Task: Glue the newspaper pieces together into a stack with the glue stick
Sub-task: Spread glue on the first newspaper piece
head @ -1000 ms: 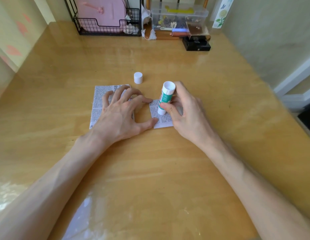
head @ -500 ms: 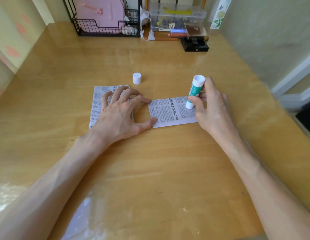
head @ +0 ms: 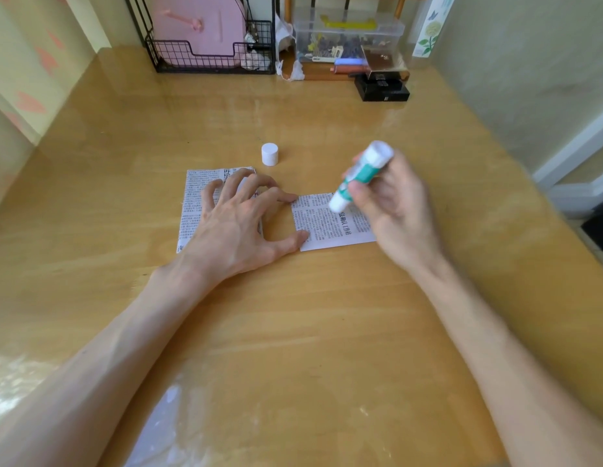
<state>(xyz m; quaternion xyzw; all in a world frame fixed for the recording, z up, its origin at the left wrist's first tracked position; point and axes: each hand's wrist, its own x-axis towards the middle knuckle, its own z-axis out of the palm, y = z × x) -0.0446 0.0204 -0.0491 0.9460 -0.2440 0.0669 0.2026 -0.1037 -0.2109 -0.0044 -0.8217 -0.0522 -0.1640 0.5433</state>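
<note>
The left hand (head: 237, 224) is lying spread and relaxed, index fingertip and thumb pinning the printed rectangular newspaper piece (head: 330, 224) on the glossy wooden table (head: 293, 332). The right hand (head: 392, 203) is gripping the tilted green-and-white glue stick (head: 359, 175), tip touching that paper.
</note>
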